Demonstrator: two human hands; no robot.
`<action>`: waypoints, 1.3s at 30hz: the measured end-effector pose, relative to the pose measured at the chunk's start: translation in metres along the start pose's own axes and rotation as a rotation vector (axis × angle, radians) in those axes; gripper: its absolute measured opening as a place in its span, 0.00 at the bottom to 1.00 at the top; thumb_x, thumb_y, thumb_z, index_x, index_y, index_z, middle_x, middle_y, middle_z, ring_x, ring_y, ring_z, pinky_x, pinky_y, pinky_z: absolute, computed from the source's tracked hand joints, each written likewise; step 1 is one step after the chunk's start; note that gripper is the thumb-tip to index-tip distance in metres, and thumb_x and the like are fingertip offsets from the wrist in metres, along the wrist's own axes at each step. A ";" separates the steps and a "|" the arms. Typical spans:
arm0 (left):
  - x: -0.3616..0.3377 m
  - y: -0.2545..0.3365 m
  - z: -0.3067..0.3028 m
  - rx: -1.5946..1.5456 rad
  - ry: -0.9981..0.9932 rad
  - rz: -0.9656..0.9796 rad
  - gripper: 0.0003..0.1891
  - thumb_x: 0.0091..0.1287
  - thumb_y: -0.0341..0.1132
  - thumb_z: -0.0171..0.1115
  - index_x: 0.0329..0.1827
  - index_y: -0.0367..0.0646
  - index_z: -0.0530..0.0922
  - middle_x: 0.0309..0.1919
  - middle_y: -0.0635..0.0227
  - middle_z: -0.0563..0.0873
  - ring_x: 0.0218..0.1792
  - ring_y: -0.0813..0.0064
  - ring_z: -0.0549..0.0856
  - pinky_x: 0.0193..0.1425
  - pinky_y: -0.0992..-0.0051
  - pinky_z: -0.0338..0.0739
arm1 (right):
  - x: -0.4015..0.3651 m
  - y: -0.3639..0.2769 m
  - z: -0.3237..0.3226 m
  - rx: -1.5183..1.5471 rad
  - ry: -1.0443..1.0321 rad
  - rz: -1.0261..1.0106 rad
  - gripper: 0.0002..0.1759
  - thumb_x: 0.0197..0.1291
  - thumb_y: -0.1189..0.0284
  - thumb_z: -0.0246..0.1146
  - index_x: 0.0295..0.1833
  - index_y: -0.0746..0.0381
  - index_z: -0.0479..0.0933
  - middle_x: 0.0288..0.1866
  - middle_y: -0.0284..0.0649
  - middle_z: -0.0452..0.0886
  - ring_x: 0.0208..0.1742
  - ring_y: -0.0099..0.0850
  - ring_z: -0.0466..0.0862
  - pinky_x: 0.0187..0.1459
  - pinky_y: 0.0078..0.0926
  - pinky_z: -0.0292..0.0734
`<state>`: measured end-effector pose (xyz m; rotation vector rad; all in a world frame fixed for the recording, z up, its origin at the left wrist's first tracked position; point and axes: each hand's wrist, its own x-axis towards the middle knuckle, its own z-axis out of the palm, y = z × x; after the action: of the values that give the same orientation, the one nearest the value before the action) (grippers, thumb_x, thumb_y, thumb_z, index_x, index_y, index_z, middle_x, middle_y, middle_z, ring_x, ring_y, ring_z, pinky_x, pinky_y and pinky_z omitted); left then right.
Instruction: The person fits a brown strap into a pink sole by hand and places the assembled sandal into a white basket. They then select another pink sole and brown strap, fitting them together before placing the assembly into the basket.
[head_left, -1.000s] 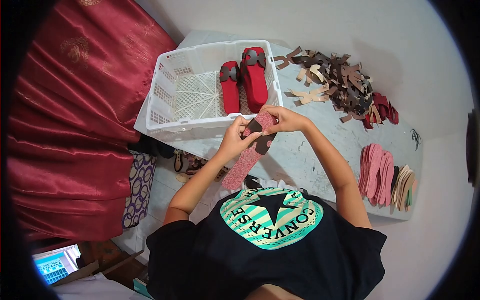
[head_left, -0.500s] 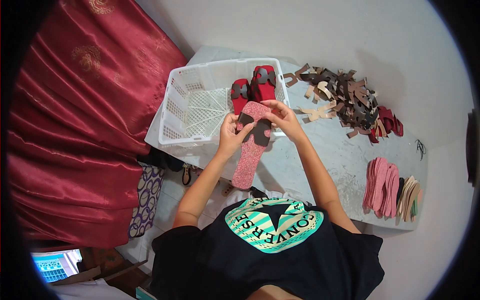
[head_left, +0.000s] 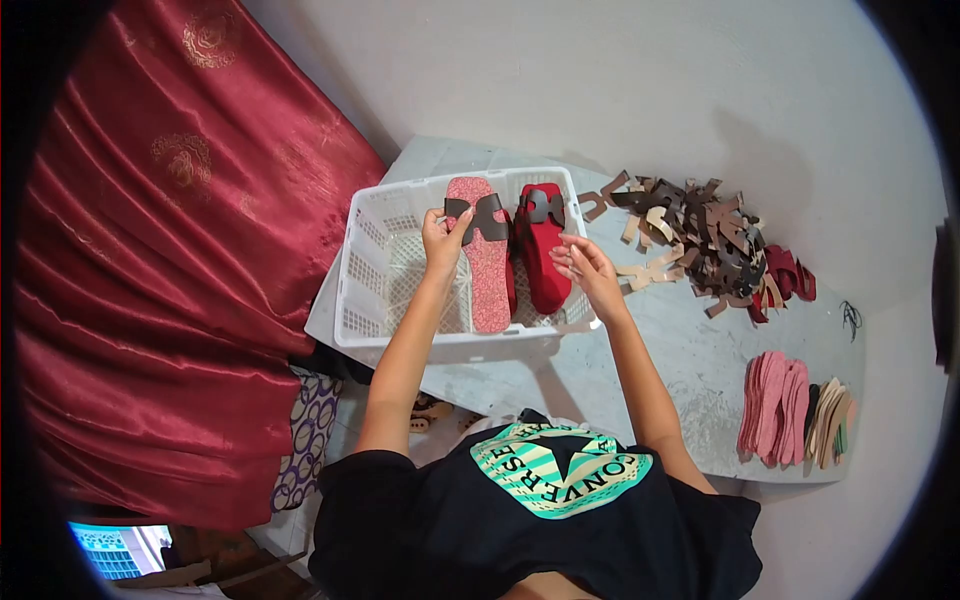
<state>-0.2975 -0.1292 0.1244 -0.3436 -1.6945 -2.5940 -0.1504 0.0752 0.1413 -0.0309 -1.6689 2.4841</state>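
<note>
Left hand (head_left: 438, 238) is clamped on the far end of the pink sandal (head_left: 488, 275), with the thumb on its dark strap (head_left: 478, 214). The pink sandal sits lengthwise inside the white basket (head_left: 358, 285), strap end far and heel toward the near wall. I cannot tell if it rests on the basket floor or is held just above it.

Right hand (head_left: 585, 268) is open with fingers spread and holds nothing. It is over the basket's right rim, just beside the red sandal (head_left: 542, 255). I cannot tell whether they are in contact. The hands are apart, with the two sandals between them.

The red sandal lies in the basket right of the pink one, parallel to it, and it has a dark strap at its far end too. The basket stands on the left end of the grey table (head_left: 640, 375), against the wall.

Right of the basket, on the far side of the table, is a heap of cut straps (head_left: 700, 232), brown, dark and tan. A few red straps (head_left: 788, 275) lie at the heap's right edge. On the near right of the table is a stack of pink insoles (head_left: 772, 405), with a smaller stack of tan insoles (head_left: 830, 425) just beside it.

A red curtain (head_left: 150, 260) hangs on the left. The person's black shirt (head_left: 540, 530) fills the near edge.
</note>
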 end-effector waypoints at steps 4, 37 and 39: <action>0.038 -0.029 -0.013 0.045 0.028 0.007 0.15 0.59 0.24 0.64 0.41 0.38 0.64 0.35 0.55 0.83 0.34 0.76 0.83 0.36 0.80 0.79 | 0.009 0.005 -0.005 -0.036 0.036 0.044 0.17 0.67 0.67 0.52 0.57 0.63 0.69 0.48 0.38 0.77 0.51 0.25 0.77 0.53 0.22 0.72; 0.051 -0.172 -0.124 0.739 0.241 -0.324 0.21 0.50 0.33 0.73 0.41 0.34 0.71 0.34 0.64 0.79 0.36 0.77 0.78 0.40 0.77 0.73 | 0.060 0.110 0.036 -1.324 -0.714 0.380 0.29 0.57 0.62 0.60 0.61 0.66 0.64 0.62 0.54 0.63 0.59 0.51 0.70 0.58 0.40 0.68; 0.048 -0.167 -0.120 0.791 0.225 -0.289 0.22 0.50 0.34 0.73 0.42 0.34 0.70 0.35 0.63 0.79 0.36 0.76 0.78 0.41 0.76 0.74 | 0.062 0.117 0.042 -1.334 -0.716 0.312 0.30 0.55 0.63 0.60 0.61 0.65 0.65 0.62 0.53 0.64 0.59 0.50 0.70 0.58 0.40 0.68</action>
<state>-0.3880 -0.1644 -0.0632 0.2251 -2.5995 -1.7633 -0.2287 0.0011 0.0536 0.5162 -3.4621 1.0206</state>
